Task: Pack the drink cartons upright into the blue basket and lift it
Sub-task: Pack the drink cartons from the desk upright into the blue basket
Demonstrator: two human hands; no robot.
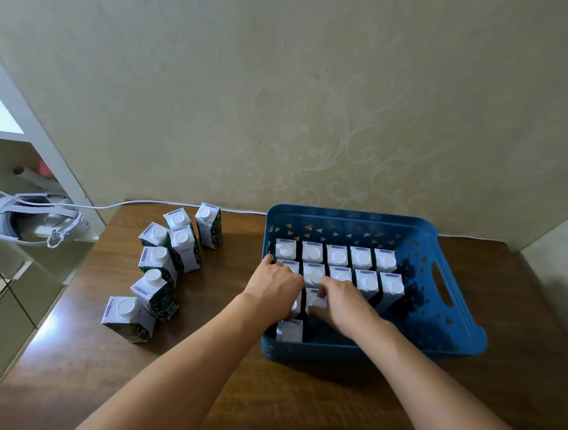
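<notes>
Both hands work inside the blue basket point(349, 212), which sits toward the table's far right corner, close to the wall. My reading is that the left hand point(273, 287) has its fingers curled down over a carton in the third row by the basket's left wall, thumb out toward that wall, while the right hand point(339, 299) closes its fingers on the top of the next carton point(314, 301) in that row; the grips themselves are partly hidden.

Packed cartons point(338, 254) stand in two full rows along the basket's far wall, caps up, long axes vertical. One more carton point(289, 330) stands in the near left corner. Seven loose cartons point(161, 262) wait upright near the table's far left edge, well apart from the basket point(349, 212), caps up too.

Risks, as I judge them:
- The third row is only begun, with open floor to its right, so a carton released crooked could tip sideways into that gap and knock its neighbour.
- A hand drawn out carelessly could drag a cap and tilt the row behind.
- The loose cluster point(161, 262) is tightly bunched; reaching for one could topple others, and the nearest stands not far from the table's left edge point(81, 293).
- Lifted part-full, the load would sit far and left, letting the cartons slide or fall.
</notes>
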